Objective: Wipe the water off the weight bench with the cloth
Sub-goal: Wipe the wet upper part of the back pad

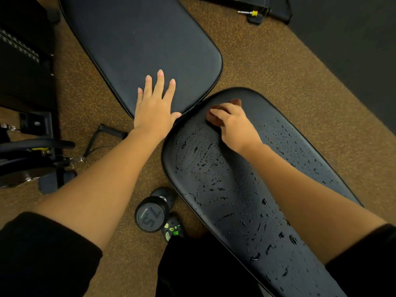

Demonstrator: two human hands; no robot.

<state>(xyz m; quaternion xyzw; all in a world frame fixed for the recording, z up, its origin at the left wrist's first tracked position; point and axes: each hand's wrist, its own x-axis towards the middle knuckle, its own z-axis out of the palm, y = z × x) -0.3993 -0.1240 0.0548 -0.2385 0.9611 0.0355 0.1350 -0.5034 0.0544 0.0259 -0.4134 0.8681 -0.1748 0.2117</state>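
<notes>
Black sleeves point(42, 254) are covering my upper arms at the near edge, and both bare forearms are reaching away from me. Between them a dumbbell point(151, 217) marked 7.5 is lying on the speckled brown floor point(267, 67), touching the near-left edge of the bench point(278, 243), and a dark shoe point(174, 230) with green and yellow decorations is sitting just beside it. My right hand point(233, 125) is resting near the far end of the wet pad point(225, 189), which is running from the near right towards the middle. Its fingers are curling over a reddish-brown cloth point(236, 102) and pressing it onto the pad; the cloth is bunching under my palm, peeking out beyond my knuckles and under my fingertips. Water point(214, 185) is beading across most of this pad, in drops and short streaks on both sides of my right forearm, while just near and left of that hand it is showing as thinner smears. My left hand point(154, 110) is lying flat on the near end of the dry pad point(139, 43), fingers straight and slightly spread, holding nothing, thumb touching the spot where the two pads are meeting. Left of my left forearm a black handle point(111, 131) on a cable is lying on the floor. Dark gym equipment is standing along the left edge.
</notes>
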